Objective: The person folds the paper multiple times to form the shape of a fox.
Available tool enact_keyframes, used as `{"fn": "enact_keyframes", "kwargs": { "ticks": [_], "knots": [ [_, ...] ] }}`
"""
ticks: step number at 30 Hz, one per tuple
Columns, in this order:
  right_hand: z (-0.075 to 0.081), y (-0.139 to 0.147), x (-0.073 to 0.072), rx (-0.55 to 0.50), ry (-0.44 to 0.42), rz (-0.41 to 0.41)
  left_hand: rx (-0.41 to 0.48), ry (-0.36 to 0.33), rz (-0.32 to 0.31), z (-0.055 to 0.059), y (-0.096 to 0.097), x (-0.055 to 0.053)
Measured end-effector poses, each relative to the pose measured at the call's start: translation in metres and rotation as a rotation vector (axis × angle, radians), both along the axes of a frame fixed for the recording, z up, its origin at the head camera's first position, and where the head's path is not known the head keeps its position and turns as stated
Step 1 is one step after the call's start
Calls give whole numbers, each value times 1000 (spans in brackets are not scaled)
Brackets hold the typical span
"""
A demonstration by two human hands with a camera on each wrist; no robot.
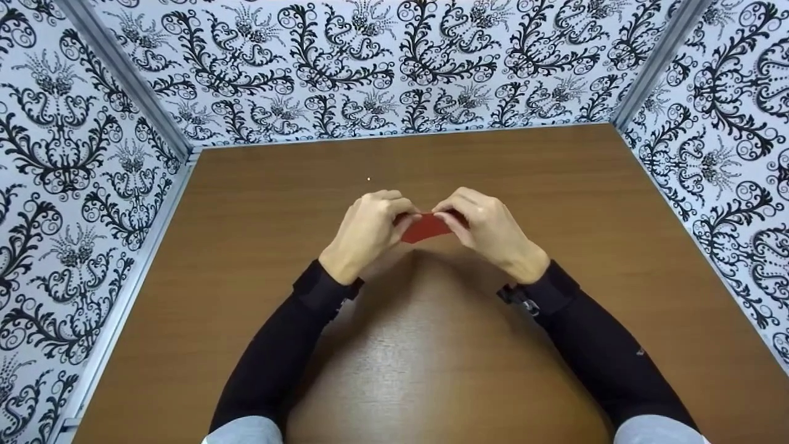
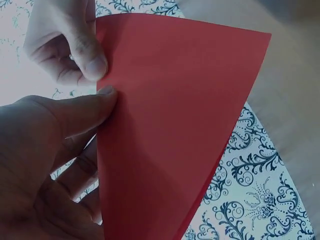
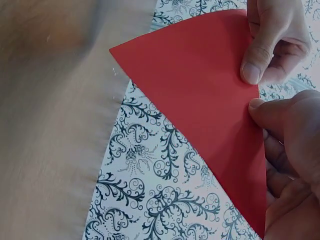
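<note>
Item under handling: a red paper sheet (image 1: pixel 426 228), found between the two hands and in front of the person, apparently held clear of the table (image 1: pixel 394 382), on which the arms cast shadows.

Fingers, left hand (image 1: pixel 373 225): clamped on the sheet, thumb (image 2: pixel 95 110) flat against its face near one straight edge, the other fingers curled beyond that edge. Fingers, right hand (image 1: pixel 493 231): likewise clamped on the same edge, its thumb (image 3: pixel 275 114) just beside the left one, with a narrow gap between.

Condition: the sheet shows a pointed, roughly triangular outline; its face is smooth, its top edge slightly bowed. In the left wrist view a darker strip along the slanting edge suggests a second layer. Whether the gripped edge is a fold cannot be confirmed.

Assessment: the step in hand is judged to be working that edge between the thumbs. Good practice would be equal, light pressure from both sides, layers squared before any firm pressing, and thumbs run outward from the middle. Uneven pull could skew the layers or, if the hands part sharply, tear the edge. Pressing against the table would likely give a crisper crease than pinching in the air.
</note>
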State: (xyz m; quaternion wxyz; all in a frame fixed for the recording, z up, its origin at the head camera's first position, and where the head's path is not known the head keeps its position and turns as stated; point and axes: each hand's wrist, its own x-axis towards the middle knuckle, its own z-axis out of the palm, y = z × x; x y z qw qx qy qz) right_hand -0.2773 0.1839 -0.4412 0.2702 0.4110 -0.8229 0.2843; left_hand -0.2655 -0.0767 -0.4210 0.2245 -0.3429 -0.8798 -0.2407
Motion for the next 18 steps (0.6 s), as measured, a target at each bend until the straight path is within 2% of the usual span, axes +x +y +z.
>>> {"fn": "enact_keyframes", "kwargs": {
  "ticks": [8, 18],
  "knots": [
    [4, 7, -5, -23, 1, -5, 15, -46, 33, 8, -17, -6],
    [10, 21, -12, -30, 27, -52, 108, -96, 97, 14, -43, -19]
  ]
}}
